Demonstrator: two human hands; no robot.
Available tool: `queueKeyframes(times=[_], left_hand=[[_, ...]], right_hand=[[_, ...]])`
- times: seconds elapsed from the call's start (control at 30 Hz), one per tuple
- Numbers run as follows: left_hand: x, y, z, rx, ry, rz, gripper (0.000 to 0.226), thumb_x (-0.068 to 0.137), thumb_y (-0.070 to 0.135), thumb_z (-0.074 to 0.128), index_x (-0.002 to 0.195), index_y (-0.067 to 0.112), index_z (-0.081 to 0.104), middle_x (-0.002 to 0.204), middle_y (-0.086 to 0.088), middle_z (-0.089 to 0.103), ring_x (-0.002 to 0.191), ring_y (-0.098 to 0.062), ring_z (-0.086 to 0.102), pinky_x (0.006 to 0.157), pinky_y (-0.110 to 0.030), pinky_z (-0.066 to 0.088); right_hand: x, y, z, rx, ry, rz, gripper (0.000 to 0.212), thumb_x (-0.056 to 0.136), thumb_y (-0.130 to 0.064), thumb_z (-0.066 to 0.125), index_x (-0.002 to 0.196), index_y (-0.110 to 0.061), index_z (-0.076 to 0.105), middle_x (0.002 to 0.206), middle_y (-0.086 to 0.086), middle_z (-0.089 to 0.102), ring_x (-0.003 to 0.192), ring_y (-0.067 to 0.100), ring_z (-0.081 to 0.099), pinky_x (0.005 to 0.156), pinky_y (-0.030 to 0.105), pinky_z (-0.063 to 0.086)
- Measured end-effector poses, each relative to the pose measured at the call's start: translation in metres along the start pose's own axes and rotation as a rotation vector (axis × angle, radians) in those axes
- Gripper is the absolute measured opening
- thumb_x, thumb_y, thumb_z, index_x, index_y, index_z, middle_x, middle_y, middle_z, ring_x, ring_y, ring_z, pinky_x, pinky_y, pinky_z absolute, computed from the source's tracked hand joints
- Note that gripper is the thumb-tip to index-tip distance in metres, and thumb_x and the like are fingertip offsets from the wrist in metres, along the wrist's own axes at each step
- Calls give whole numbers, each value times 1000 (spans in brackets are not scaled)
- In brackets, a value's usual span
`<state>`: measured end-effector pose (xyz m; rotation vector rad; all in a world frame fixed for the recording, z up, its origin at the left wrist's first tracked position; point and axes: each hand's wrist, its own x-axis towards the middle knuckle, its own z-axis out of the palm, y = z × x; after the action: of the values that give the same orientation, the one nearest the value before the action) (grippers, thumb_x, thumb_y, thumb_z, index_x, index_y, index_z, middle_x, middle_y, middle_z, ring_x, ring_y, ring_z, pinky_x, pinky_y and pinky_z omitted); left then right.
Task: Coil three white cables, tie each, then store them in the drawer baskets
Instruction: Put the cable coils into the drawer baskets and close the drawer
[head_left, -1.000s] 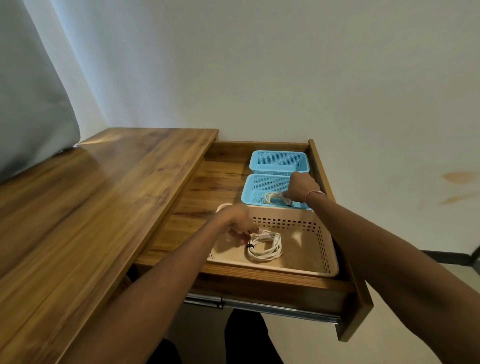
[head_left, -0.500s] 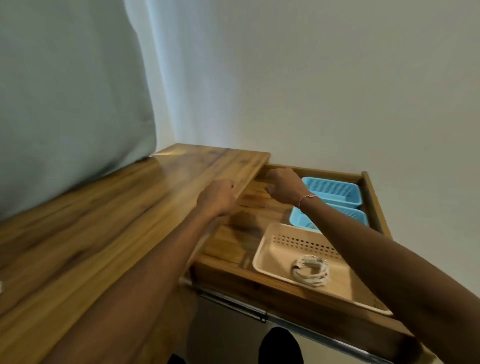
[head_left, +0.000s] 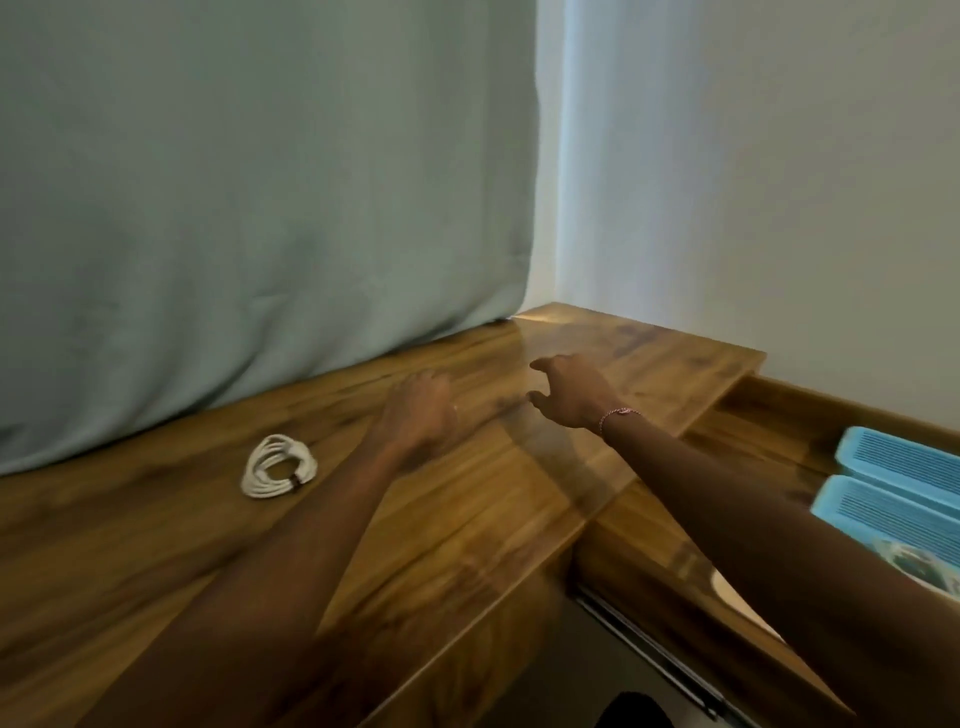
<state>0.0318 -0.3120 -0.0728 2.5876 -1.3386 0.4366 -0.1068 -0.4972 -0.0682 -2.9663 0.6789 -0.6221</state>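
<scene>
- One tied white cable (head_left: 279, 466) lies on the bench (head_left: 156, 530), left of our left hand (head_left: 418, 410); storing it remains.
- Right hand (head_left: 569, 392) fingers spread, empty; left fingers loosely curled, empty.
- Blue baskets (head_left: 893, 488) sit in the open drawer (head_left: 649, 561) to our right.

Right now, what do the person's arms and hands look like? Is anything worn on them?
Both forearms are bare, with no sleeves in view. The right hand has a thin pinkish bracelet round its wrist, with a small charm or clasp on top. The left hand and its wrist show no band or watch, though the picture is too blurred to rule out a ring. No gloves on either hand.
</scene>
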Motion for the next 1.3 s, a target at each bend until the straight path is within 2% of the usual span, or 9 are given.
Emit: queueKeyframes(times=[0.43,0.57,0.63,0.73,0.83,0.97,1.07,1.13,1.3], left_hand=[[-79,-162,-42,95,5,-310,41,91,11,64,131,9,60,135,-15,57,122,-34,57,97,-44,51],[-99,-188,-45,111,17,-370,37,95,12,59,132,9,59,135,-17,59,124,-35,58,97,-42,50],[-108,-194,-44,123,9,-383,36,93,7,57,129,7,60,132,-18,62,120,-35,60,96,-42,51],[-116,-201,-39,90,-1,-400,37,89,2,59,126,6,62,130,-19,62,119,-36,60,98,-45,51],[-119,-202,-31,43,-12,-413,31,94,6,55,124,7,62,129,-17,62,117,-34,60,95,-47,52],[-114,-192,-26,-46,-24,-421,23,102,18,49,114,8,66,119,-16,67,107,-34,63,81,-40,52],[-106,-183,-23,-111,-39,-402,20,101,22,49,105,12,67,114,-15,70,100,-34,65,81,-41,54],[-101,-173,-20,-167,-8,-375,20,103,22,49,105,13,66,110,-11,70,94,-29,65,78,-39,53],[-83,-134,-18,-482,111,-347,16,93,26,57,94,18,71,80,6,72,73,-16,69,65,-35,55]], right_hand=[[47,-176,50,179,-137,-256,49,92,-41,63,133,-14,64,130,11,67,122,31,60,100,41,51],[44,-216,63,268,-186,-289,44,98,-51,51,98,-14,76,86,8,74,78,23,67,73,38,56],[42,-231,67,348,-190,-295,60,100,-56,46,74,-8,71,61,4,63,56,16,55,56,31,44],[39,-249,70,371,-240,-301,63,94,-55,58,58,-5,64,50,6,53,48,17,45,51,30,34],[39,-258,69,430,-275,-234,49,88,-47,70,64,-4,72,57,9,65,52,16,53,52,29,39],[40,-258,69,537,-337,-145,48,88,-48,72,57,-13,62,51,3,57,48,13,48,51,25,37],[36,-248,64,838,-436,-65,39,96,-38,67,72,-8,60,74,18,71,60,24,68,59,33,57],[32,-236,60,1032,-502,-16,30,98,-31,66,82,-8,53,82,19,69,60,24,70,54,32,61],[28,-190,50,1084,-345,-52,22,91,-28,74,90,-12,60,79,10,73,61,18,69,57,30,59]])
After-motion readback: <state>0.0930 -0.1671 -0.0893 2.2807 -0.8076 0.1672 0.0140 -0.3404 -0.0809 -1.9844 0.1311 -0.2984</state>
